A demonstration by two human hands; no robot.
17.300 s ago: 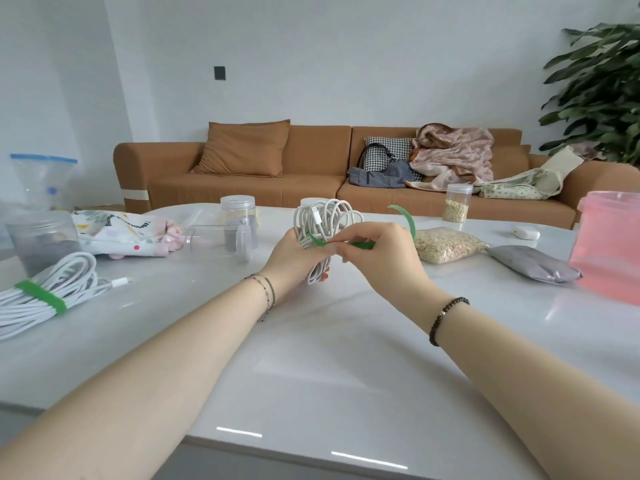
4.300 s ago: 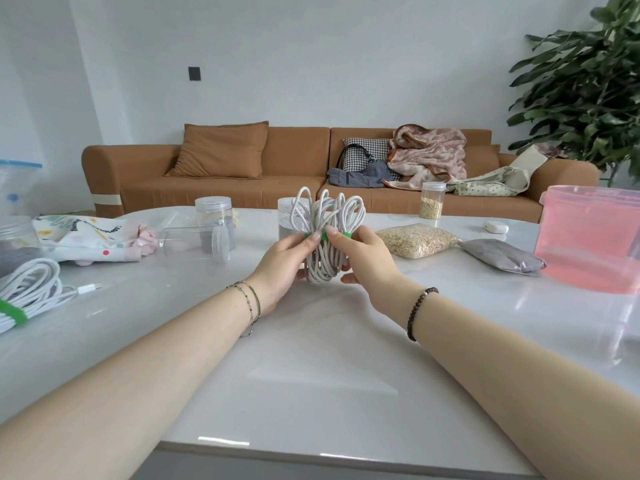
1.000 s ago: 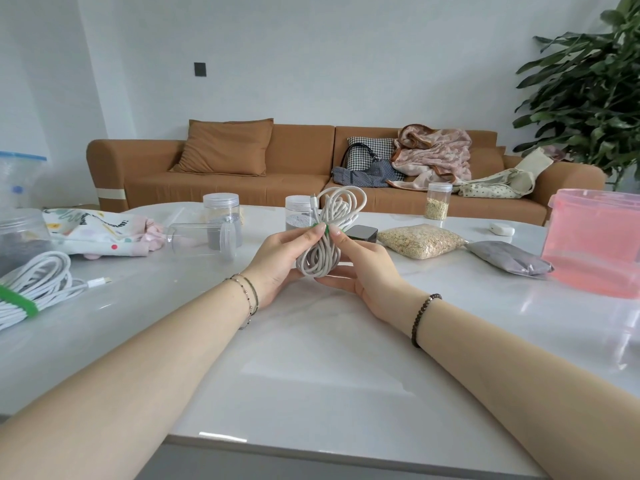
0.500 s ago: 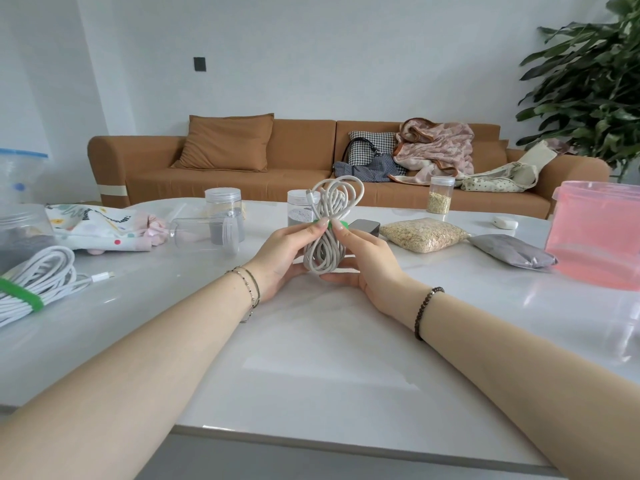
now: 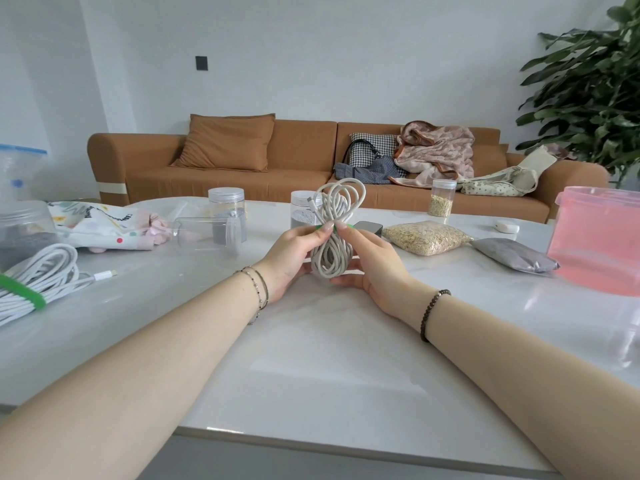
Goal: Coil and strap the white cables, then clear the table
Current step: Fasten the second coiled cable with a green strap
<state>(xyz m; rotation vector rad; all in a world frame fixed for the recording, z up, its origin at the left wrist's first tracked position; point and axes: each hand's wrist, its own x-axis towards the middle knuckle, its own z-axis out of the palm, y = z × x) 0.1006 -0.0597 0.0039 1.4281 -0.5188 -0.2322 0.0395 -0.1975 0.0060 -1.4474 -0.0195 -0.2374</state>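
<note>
Far left on the table (image 5: 311, 358): strapped bundle (image 5: 38, 278), finished. Centre: left hand (image 5: 294, 251), fingers curled round the cable coil (image 5: 334, 216), held upright; green strap (image 5: 350, 226) at its waist; right hand (image 5: 375, 263) gripping the same waist. Recommended: squeeze loops tight, press strap end flat before releasing.

hands: 2, left hand (image 5: 294, 251) and right hand (image 5: 374, 265). white cable coils: 2, held coil (image 5: 327, 259) and side coil (image 5: 45, 271). green straps (image 5: 20, 293): 2, apparently; one is mostly hidden. clear jars (image 5: 226, 202): 5. filled bags (image 5: 426, 237): 2. pink tub (image 5: 595, 237): 1.
</note>
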